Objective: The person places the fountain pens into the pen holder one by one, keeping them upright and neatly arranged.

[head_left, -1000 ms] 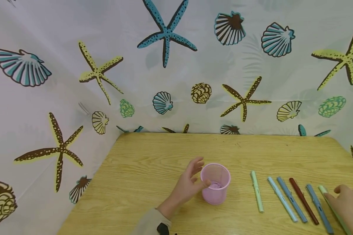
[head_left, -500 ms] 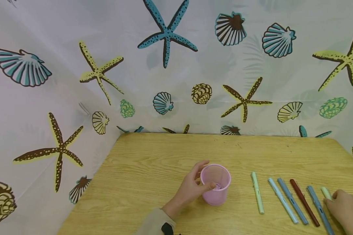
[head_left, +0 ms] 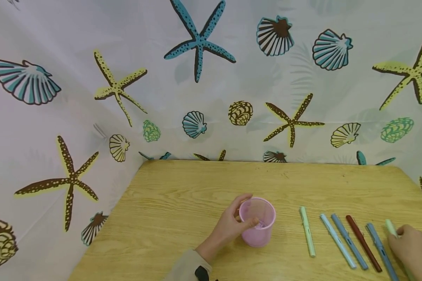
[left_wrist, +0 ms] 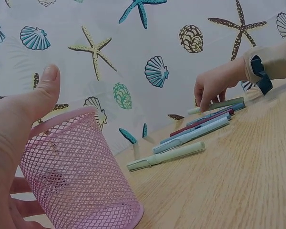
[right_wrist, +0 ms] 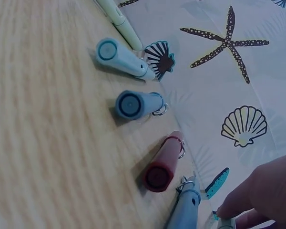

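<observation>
A pink mesh pen cup (head_left: pixel 256 236) stands upright on the wooden table, with a small patterned bottom visible inside. My left hand (head_left: pixel 228 226) curves round its left side, thumb at the near rim and fingers behind; in the left wrist view several fingertips show beyond the mesh (left_wrist: pixel 81 176). At the far right my right hand (head_left: pixel 413 248) pinches a light green pen (head_left: pixel 391 227) between thumb and fingers, low over the table. Most of that pen is hidden by the hand in the head view. In the right wrist view only its end (right_wrist: pixel 226 223) shows.
Between the hands lie another light green pen (head_left: pixel 307 232), a light blue pen (head_left: pixel 337 241), a blue pen (head_left: pixel 349 241), a dark red pen (head_left: pixel 363 242) and a second blue pen (head_left: pixel 382 251), roughly side by side. A shell-and-starfish cloth (head_left: pixel 232 97) hangs behind the table (head_left: pixel 183 187).
My left hand has closed in on the cup, its thumb moving over the near rim. The right hand has settled on the rightmost green pen and now pinches it.
</observation>
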Action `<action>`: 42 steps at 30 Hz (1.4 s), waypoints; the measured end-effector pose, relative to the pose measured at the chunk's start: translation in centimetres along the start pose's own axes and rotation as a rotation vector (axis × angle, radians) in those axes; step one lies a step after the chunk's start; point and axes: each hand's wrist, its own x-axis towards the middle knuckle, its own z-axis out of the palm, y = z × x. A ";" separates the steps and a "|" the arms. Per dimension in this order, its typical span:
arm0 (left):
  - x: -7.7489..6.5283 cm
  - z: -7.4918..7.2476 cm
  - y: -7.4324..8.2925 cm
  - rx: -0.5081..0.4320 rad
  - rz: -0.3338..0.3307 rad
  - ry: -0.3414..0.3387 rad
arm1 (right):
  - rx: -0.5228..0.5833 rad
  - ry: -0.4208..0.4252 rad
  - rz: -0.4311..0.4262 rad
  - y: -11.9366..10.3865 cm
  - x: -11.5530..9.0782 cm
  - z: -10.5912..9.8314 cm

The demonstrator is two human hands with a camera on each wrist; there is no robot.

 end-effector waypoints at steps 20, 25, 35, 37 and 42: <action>1.1 0.4 -3.6 0.065 -0.032 0.036 | 0.093 0.172 -0.180 -3.6 -2.3 -2.2; 1.2 0.5 -3.6 0.066 -0.069 0.044 | 0.112 0.271 -0.243 -5.0 -2.9 -2.2; 0.9 0.7 -3.6 0.014 -0.097 0.021 | 0.187 0.323 -0.324 -7.7 -4.1 -2.2; 0.8 0.7 -3.2 0.013 -0.088 0.019 | 0.197 0.334 -0.333 -8.3 -4.2 -2.3; 0.4 0.7 -0.9 0.028 -0.064 0.018 | 0.237 0.410 -0.411 -9.9 -4.4 -2.7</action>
